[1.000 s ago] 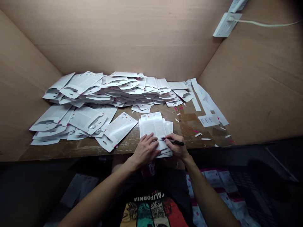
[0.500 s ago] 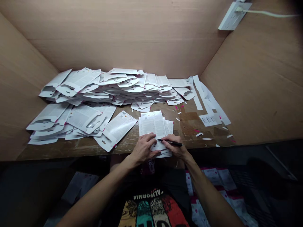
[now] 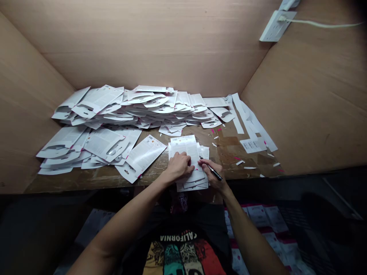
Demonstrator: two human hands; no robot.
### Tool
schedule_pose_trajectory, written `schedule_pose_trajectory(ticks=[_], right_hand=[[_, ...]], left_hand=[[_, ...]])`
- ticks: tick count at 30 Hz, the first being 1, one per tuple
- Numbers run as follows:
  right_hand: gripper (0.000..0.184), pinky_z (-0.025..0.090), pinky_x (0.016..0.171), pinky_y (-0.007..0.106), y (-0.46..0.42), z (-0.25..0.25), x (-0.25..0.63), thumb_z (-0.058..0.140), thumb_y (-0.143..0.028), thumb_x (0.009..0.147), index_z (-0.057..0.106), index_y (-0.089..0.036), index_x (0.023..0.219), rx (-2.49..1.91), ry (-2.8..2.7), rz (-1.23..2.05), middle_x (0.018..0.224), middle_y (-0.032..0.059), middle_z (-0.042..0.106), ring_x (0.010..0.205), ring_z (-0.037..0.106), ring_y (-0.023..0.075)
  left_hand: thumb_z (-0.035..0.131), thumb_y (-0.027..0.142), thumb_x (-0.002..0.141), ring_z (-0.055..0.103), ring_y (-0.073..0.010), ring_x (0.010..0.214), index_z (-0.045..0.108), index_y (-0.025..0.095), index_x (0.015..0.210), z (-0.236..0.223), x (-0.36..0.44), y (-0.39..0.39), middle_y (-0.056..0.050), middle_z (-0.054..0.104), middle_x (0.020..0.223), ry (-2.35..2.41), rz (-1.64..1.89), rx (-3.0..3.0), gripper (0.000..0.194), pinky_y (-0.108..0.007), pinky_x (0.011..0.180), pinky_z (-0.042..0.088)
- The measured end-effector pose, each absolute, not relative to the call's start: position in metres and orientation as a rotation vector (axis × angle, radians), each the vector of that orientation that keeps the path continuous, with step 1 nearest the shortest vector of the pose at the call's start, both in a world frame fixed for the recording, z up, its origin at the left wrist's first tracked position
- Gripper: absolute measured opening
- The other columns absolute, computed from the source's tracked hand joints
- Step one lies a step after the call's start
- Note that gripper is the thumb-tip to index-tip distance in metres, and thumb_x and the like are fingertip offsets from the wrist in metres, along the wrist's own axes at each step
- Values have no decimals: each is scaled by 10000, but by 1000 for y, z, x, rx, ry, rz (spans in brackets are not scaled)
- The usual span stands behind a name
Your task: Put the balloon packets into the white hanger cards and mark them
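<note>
A small stack of white printed cardboard packets (image 3: 184, 143) lies at the table's front edge, its lower sheets fanned out to the right and toward me. My left hand (image 3: 179, 167) rests on the top packet with its fingers bent and somewhat apart, pressing down rather than gripping. Between the thumb and fingers of my right hand (image 3: 214, 173) is a black pen (image 3: 213, 172), its tip pointing up and left at the stack's right side. Whether the tip touches paper I cannot tell. Just left of the stack, a single packet (image 3: 146, 154) lies slanted.
A long heap of similar packets (image 3: 160, 105) runs along the back wall, with another pile (image 3: 63, 141) at front left. Paper strips (image 3: 243, 118), a barcode label sheet (image 3: 252, 145) and small scraps lie right. A power outlet (image 3: 278, 26) hangs in the back right corner.
My left hand has moved slightly up the stack and its fingers have bent more. My right hand has drawn a little to the right, and the pen now slants more steeply.
</note>
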State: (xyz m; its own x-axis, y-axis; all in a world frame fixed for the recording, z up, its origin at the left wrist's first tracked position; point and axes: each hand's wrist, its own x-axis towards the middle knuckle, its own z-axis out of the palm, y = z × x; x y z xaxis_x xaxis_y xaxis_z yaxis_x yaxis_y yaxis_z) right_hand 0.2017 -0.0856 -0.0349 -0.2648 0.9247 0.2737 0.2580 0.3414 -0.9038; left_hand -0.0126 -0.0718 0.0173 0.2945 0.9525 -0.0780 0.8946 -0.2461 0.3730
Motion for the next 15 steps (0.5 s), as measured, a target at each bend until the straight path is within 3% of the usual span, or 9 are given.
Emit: schedule_pose_trajectory(ticks=[9,15], right_hand=[[269,620,914,365,-84,-38,203,584,-400,1058,735,-244,1217,-1019,-1726,963,1126,74,808,1030,780,240],[273,618,924,377,-83,-40,204,574,-401,1063,734,-252,1227,-1011,-1751,928,1148,82,804,1043,778,250]], left_hand=[[745,470,823,673,-303,974,756,208,852,22,-14,-58,-95,725,1017,1587,72,2227,264,-357,757,538],[703,401,844,682,-267,981,759,212,855,28,-13,-56,-82,729,1042,1576,26,2209,197,-322,797,527]])
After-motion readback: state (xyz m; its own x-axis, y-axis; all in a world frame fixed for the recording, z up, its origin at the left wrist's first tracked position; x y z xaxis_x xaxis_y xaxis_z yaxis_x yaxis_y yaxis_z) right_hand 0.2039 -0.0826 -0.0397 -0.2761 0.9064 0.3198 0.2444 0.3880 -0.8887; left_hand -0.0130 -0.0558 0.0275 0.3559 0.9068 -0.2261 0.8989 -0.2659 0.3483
